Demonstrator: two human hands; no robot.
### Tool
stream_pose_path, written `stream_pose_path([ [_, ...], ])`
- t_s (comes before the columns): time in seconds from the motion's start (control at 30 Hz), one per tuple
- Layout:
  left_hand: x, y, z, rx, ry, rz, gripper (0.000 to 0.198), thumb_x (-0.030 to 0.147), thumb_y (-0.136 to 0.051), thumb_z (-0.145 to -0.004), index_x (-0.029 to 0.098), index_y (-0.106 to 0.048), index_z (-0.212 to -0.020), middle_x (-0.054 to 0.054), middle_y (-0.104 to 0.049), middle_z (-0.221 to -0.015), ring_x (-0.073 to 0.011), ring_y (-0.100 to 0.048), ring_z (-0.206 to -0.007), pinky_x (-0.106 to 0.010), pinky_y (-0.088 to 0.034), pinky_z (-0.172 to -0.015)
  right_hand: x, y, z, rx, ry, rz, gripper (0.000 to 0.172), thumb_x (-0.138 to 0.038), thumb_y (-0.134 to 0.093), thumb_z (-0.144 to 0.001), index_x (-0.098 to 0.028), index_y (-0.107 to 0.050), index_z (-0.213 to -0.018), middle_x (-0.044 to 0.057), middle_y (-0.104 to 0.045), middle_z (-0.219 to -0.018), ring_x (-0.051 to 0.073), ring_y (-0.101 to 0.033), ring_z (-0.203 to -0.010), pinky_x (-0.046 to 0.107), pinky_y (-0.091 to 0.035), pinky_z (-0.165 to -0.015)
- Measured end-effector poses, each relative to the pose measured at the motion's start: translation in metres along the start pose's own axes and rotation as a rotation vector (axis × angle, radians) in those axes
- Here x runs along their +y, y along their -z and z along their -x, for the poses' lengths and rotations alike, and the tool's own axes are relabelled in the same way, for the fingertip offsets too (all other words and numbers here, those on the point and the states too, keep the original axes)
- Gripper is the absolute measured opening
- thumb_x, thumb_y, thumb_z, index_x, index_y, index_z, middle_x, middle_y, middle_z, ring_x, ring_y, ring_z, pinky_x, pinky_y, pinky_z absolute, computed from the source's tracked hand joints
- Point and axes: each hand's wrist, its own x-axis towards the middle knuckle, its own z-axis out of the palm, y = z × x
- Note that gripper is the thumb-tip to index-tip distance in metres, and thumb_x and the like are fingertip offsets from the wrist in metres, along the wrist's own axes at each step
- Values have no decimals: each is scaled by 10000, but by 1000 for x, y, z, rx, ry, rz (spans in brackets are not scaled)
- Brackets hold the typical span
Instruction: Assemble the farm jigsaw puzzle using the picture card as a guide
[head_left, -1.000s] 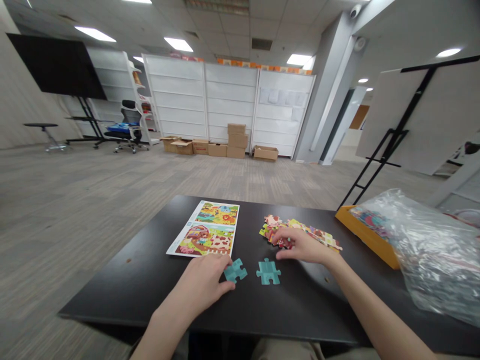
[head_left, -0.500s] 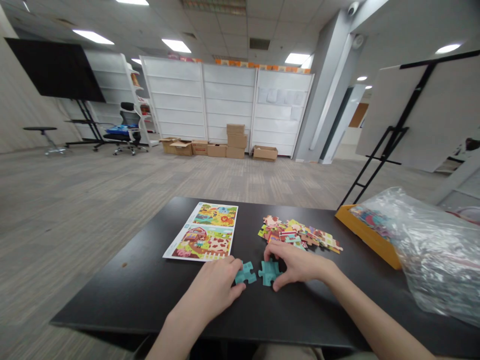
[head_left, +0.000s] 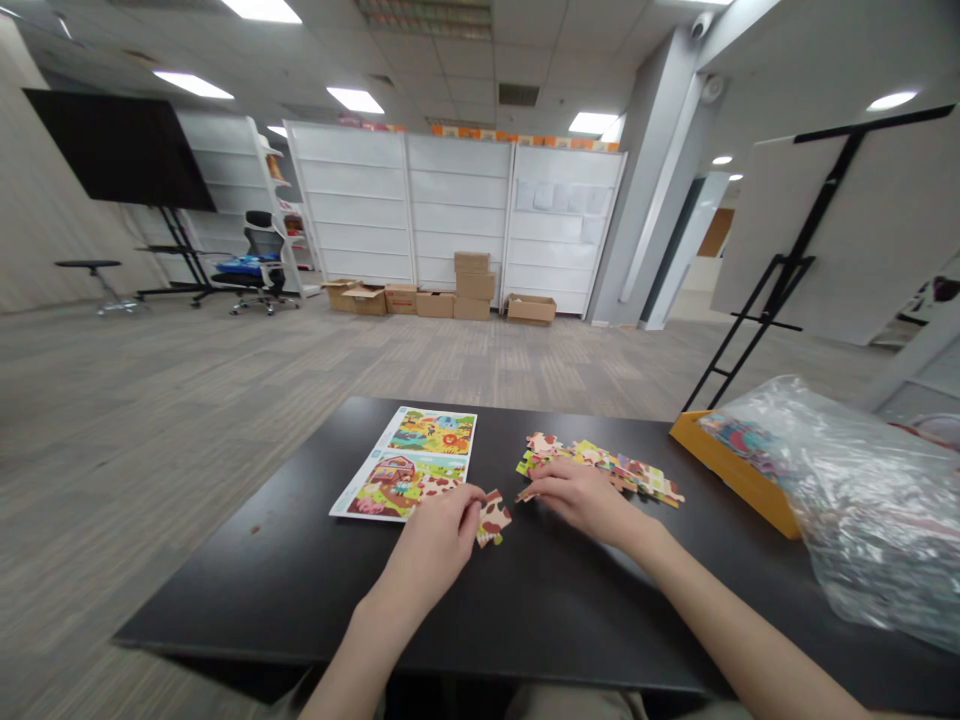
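Note:
My left hand (head_left: 437,545) pinches a brown-and-white puzzle piece (head_left: 494,520), picture side up, just above the black table (head_left: 300,580). It is close to the lower right corner of a printed picture sheet (head_left: 420,462). My right hand (head_left: 581,498) lies with curled fingers at the near left edge of a pile of colourful puzzle pieces (head_left: 637,476). Its fingertips close on a small piece (head_left: 524,494) there, mostly hidden.
An orange box (head_left: 731,470) under a crumpled clear plastic bag (head_left: 862,500) stands at the table's right. A black easel with a white board (head_left: 787,270) is behind it. Far off are cardboard boxes (head_left: 472,285) and an office chair (head_left: 255,265).
The two teal, face-down pieces are gone from the table. My left hand now holds one turned picture side up. My right hand has moved back up to the pile.

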Motion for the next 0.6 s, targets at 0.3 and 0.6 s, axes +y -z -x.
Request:
stream_pose_path([
  [0.3, 13, -6, -4, -219, 69, -202, 256, 221, -419, -994, 204, -664, -1066, -89, -748, -997, -232, -714, -954, -305, -486, -804, -17, 2, 0, -240, -25, -49, 255, -396, -642, -950, -222, -752, -1102, 91, -727, -1095, 227, -667, -1026, 351, -520, -914],
  [0.6, 11, -9, -2, -221, -43, -9, 253, 189, -469, -962, 216, -642, -1144, -58, -737, -1035, -205, -686, -970, -292, -486, -832, 33, 33, 10, -27, -413, 167, 403, -501, -474, -1006, -205, -733, -1094, 141, -700, -1136, 291, -615, -1091, 432, -459, -989],
])
